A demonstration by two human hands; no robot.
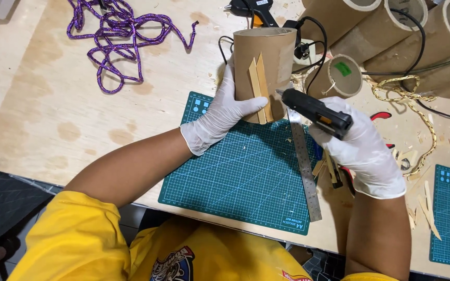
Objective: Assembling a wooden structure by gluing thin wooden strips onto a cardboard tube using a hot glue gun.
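Left hand (222, 112), white-gloved, closed around the lower side of an upright cardboard tube (264, 70); thumb lies across the bottom ends of two wooden sticks (260, 88) laid against the tube's face, side by side and slightly angled to each other. The tube stands at the top edge of a green cutting mat (235, 177). Left forearm comes in from lower left, elbow bent, yellow sleeve (74, 234) at the shoulder.

Right hand (363, 148), also gloved, gripping a black glue gun (316, 112) by its handle; nozzle points left, its tip just beside the sticks' right edge, near the tube's base. Whether tip and wood touch, cannot tell. Right forearm rises straight from the bottom edge.

A steel ruler (303, 166) lies along the mat's right side, passing under the gun. More cardboard tubes (391, 31) are stacked top right. Purple rope (121, 36) tangled top left on the plywood table (53, 114). Second glue gun (256, 10) behind the held tube.
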